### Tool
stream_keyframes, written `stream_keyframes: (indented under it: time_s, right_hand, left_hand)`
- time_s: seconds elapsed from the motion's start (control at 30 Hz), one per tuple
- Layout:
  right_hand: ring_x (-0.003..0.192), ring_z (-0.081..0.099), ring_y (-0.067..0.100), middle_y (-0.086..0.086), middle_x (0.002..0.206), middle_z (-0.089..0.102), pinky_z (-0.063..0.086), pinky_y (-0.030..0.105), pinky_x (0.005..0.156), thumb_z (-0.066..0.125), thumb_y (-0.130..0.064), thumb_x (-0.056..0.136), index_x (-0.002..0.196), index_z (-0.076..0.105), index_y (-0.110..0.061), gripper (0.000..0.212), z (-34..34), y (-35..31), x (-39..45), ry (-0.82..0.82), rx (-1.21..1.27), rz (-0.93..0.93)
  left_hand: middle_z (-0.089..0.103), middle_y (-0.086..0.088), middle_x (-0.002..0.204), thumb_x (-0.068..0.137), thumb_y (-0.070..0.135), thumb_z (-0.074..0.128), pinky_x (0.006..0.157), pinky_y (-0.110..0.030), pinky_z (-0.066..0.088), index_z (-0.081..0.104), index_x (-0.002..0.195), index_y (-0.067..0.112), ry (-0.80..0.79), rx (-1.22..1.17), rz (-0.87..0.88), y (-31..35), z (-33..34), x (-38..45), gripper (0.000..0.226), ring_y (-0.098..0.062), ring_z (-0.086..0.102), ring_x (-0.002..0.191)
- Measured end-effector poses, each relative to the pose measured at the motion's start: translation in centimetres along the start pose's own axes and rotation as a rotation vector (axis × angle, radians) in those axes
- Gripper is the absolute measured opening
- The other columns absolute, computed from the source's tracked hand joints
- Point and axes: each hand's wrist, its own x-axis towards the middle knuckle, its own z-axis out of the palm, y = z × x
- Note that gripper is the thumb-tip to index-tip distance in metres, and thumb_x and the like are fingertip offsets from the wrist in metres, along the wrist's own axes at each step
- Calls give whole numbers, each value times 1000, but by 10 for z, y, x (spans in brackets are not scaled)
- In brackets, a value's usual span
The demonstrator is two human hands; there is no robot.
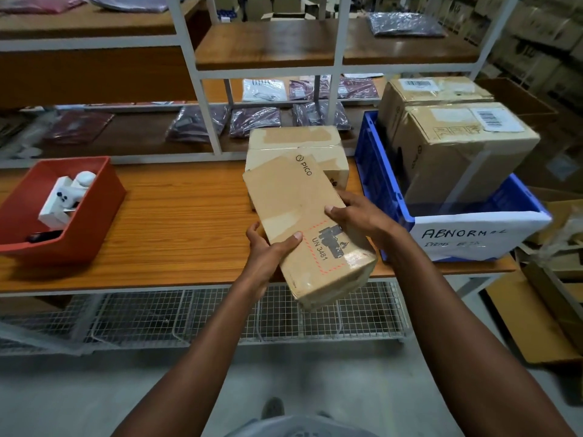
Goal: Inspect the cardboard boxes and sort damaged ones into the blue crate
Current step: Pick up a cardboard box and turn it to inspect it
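I hold a long cardboard box (299, 209) printed "PICO" and "UN 3481" tilted above the table's front edge. My left hand (268, 250) grips its left side with the thumb on top. My right hand (356, 216) grips its right side. Behind it a second cardboard box (296, 143) stands on the table. To the right sits the blue crate (378, 184) with a white "ABNORMAL" label; two taped cardboard boxes (457, 146) stand inside it.
A red bin (94, 216) with white devices sits at the table's left. The wooden table (176, 222) has a white rack behind with bagged garments (252, 121). Wire baskets hang below the table. Flat cardboard (536, 316) lies on the floor at right.
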Motion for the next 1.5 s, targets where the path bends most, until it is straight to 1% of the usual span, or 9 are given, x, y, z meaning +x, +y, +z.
stream_keyframes:
  time_s: [0.17, 0.47, 0.6, 0.73, 0.97, 1.17, 1.3, 1.43, 1.5]
  right_hand:
    - [111, 71, 21, 0, 120, 74, 56, 50, 101, 57, -28, 107, 144, 58, -29, 36, 6, 6, 1, 88, -205, -59]
    - [115, 68, 19, -5, 129, 69, 54, 55, 100, 53, -50, 103, 153, 47, -35, 52, 15, 10, 15, 195, -406, -55]
    - [143, 43, 37, 6, 163, 38, 34, 67, 115, 60, -54, 100, 162, 29, -37, 71, 32, 1, 6, 238, -680, -56]
    - [154, 18, 47, 6, 175, 0, 20, 67, 120, 60, -81, 85, 162, 19, -49, 93, 48, 1, -8, 128, -843, -1]
    - [134, 53, 25, -1, 153, 52, 45, 41, 95, 74, -69, 83, 160, 28, -31, 97, 18, 18, -4, 152, -448, 44]
    - [128, 57, 23, -3, 142, 59, 47, 42, 98, 71, -70, 85, 152, 38, -29, 85, 13, 17, 2, 154, -424, 89]
    - [131, 57, 26, -3, 146, 58, 44, 42, 96, 71, -69, 86, 157, 32, -30, 90, 15, 19, 2, 204, -423, 45]
    - [133, 56, 30, 2, 150, 56, 43, 45, 99, 71, -73, 84, 160, 28, -29, 98, 17, 21, 0, 295, -440, 60]
    - [132, 57, 28, 1, 148, 58, 40, 41, 93, 71, -72, 84, 158, 32, -27, 95, 17, 19, 0, 300, -440, 60]
  left_hand:
    - [26, -3, 163, 41, 73, 96, 110, -58, 49, -23, 150, 63, 151, 145, 149, -1, 11, -5, 161, -29, 44, 143]
    - [-9, 5, 174, 60, 78, 81, 119, -63, 37, -21, 149, 65, 136, 308, 260, 1, 7, 9, 135, -30, 17, 158]
    - [4, 2, 175, 66, 80, 78, 118, -58, 40, -20, 148, 65, 102, 276, 264, 2, 4, 17, 129, -28, 28, 154]
    - [37, 3, 164, 84, 55, 78, 112, -51, 49, -19, 158, 53, 22, 192, 255, 9, 3, 27, 122, -19, 53, 135]
    - [49, 7, 159, 80, 58, 79, 111, -56, 50, -3, 158, 60, -66, 119, 200, 6, -10, 40, 113, -21, 58, 136]
    - [67, 9, 138, 84, 49, 83, 100, -53, 58, 27, 158, 41, -46, 32, 175, 2, 2, 21, 93, -21, 70, 121]
    - [40, 2, 163, 74, 54, 88, 106, -59, 53, 1, 159, 61, -76, 88, 295, -14, 12, -13, 122, -23, 57, 137]
    - [-22, 2, 173, 50, 86, 82, 122, -56, 31, -14, 159, 57, -179, 426, 491, -40, 12, -34, 149, -26, 4, 162]
    - [-32, 5, 170, 41, 83, 88, 123, -65, 27, -12, 160, 57, -204, 536, 513, -48, 9, -33, 158, -28, -6, 163]
